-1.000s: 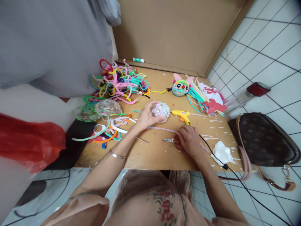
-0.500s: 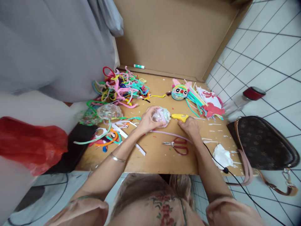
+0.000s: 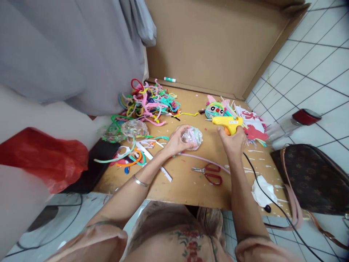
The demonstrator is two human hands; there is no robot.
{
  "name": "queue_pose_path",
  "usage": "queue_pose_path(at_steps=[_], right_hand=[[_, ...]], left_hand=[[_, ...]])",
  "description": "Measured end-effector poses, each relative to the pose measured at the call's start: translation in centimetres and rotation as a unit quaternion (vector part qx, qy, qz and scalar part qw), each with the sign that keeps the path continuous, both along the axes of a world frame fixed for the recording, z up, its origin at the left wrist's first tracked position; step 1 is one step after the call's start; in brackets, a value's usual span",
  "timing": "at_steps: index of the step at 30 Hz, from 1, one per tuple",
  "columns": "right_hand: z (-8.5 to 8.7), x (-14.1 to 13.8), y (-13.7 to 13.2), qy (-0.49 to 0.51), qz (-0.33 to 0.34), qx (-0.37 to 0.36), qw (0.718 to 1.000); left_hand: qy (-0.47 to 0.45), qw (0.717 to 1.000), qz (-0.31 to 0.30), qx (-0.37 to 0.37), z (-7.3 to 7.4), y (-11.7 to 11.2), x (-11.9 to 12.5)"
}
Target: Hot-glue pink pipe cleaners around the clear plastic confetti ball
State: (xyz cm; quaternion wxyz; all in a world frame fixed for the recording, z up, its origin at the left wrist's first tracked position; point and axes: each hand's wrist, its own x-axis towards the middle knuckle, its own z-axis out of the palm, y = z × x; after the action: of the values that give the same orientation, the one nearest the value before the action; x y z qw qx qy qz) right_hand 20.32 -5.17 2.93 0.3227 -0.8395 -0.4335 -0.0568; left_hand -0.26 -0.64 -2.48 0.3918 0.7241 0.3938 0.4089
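My left hand (image 3: pixel 177 142) is closed around a clear glittery ball (image 3: pixel 194 137) wrapped in pink strips, resting on the cardboard work surface (image 3: pixel 180 182). My right hand (image 3: pixel 233 141) grips a yellow hot glue gun (image 3: pixel 226 123), lifted off the surface with its nozzle pointing left, just right of the ball. A long pink strip (image 3: pixel 205 160) trails from the ball toward my right wrist. Red-handled scissors (image 3: pixel 208 173) lie in front of the ball. The gun's black cord (image 3: pixel 261 193) runs down to the right.
A tangle of coloured pipe cleaners (image 3: pixel 149 100) lies at the back left, a second glittery ball (image 3: pixel 134 128) beside it. A finished decorated ball with eyes (image 3: pixel 215 108) and foam strips sits behind the gun. A brown handbag (image 3: pixel 313 178), crumpled tissue (image 3: pixel 263 189), red-lidded jar (image 3: pixel 305 117) and red bag (image 3: pixel 43 156) lie around.
My right hand left the scissors, took hold of the yellow glue gun and lifted it off the surface. My left hand stayed on the glittery ball.
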Motion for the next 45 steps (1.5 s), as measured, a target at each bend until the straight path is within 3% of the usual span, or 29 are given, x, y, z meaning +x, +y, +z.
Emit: queue_pose_path(at_steps=[5, 11, 17, 33, 45], right_hand=[[-2.2, -1.7, 0.3, -0.061, 0.034, 0.111, 0.991], [-3.9, -1.2, -0.9, -0.179, 0.091, 0.189, 0.961], [-3.8, -1.2, -1.1, -0.250, 0.106, 0.202, 0.941], [-3.9, -1.2, -1.5, -0.301, 0.115, 0.214, 0.922], [-3.8, -1.4, -1.8, -0.293, 0.122, 0.199, 0.927]], left_hand=[[-0.018, 1.000, -0.010, -0.009, 0.0, 0.1, 0.0], [-0.022, 1.000, -0.018, -0.012, 0.1, 0.1, 0.1], [-0.023, 1.000, -0.013, -0.013, 0.1, 0.0, 0.0], [-0.040, 0.999, -0.025, 0.007, -0.8, 0.3, 0.1], [-0.035, 0.999, -0.026, -0.008, -0.4, 0.1, 0.1]])
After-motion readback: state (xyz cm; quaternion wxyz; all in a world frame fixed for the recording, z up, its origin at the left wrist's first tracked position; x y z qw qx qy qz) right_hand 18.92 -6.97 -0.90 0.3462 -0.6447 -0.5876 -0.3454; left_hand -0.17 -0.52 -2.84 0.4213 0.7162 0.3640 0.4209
